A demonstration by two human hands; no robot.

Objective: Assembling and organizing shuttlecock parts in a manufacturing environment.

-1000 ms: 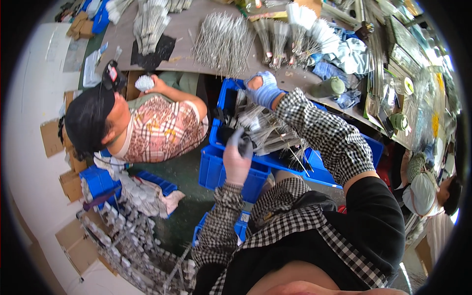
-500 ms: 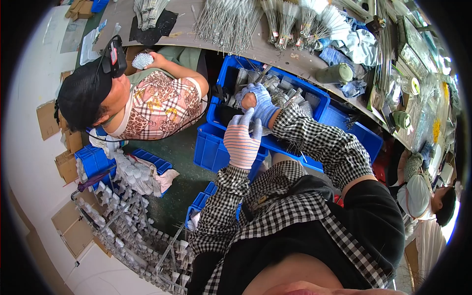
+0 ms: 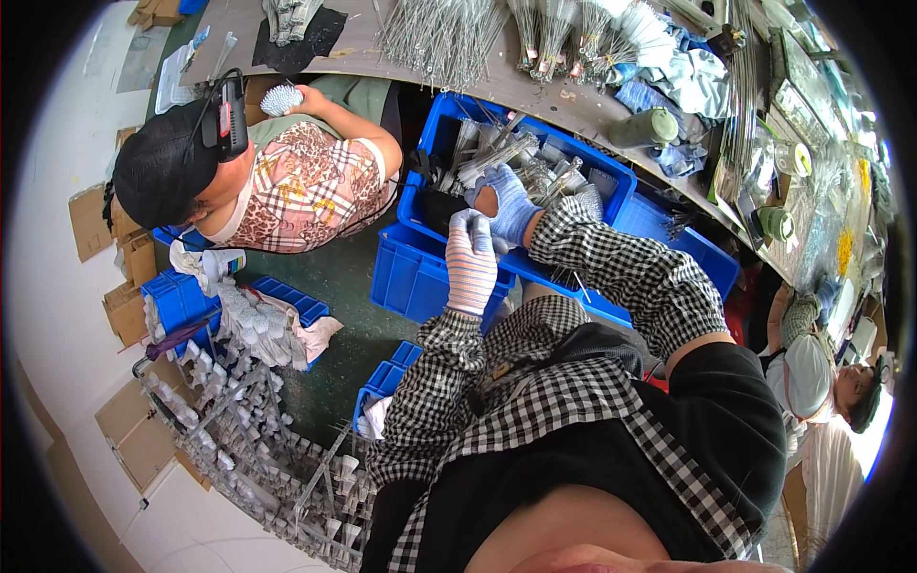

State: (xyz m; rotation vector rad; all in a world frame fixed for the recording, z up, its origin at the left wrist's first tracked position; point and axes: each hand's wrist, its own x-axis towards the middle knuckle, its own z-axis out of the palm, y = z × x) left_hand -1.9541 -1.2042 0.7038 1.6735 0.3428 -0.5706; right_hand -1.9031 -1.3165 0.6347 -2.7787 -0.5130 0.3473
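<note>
Over the near rim of a blue bin (image 3: pixel 413 225) my two gloved hands meet. My left hand (image 3: pixel 471 260), in a white glove with pinkish stripes, points upward with its fingers drawn together. Its fingertips touch or nearly touch my right hand, and whatever they pinch is too small to make out. My right hand (image 3: pixel 513 205), in a blue-and-white glove, has curled fingers and a patch of bare skin showing near the thumb. What it holds, if anything, is hidden. Beyond it, inside the bin, lie bundles of thin, silvery pieces (image 3: pixel 506 158).
A workbench (image 3: pixel 564 107) with bundled metal rods (image 3: pixel 444 43) and a green cylindrical container (image 3: pixel 645 127) runs behind the bin. More blue bins (image 3: pixel 420 284) stand below. At left a co-worker (image 3: pixel 310 201) holds a silvery bundle (image 3: pixel 281 100). A rack of pale pieces (image 3: pixel 258 449) stands lower left.
My left hand's fingers have gone from spread to drawn together, close against my right hand. My right hand has turned slightly, uncovering more of the silvery pieces. The co-worker's head has shifted a little.
</note>
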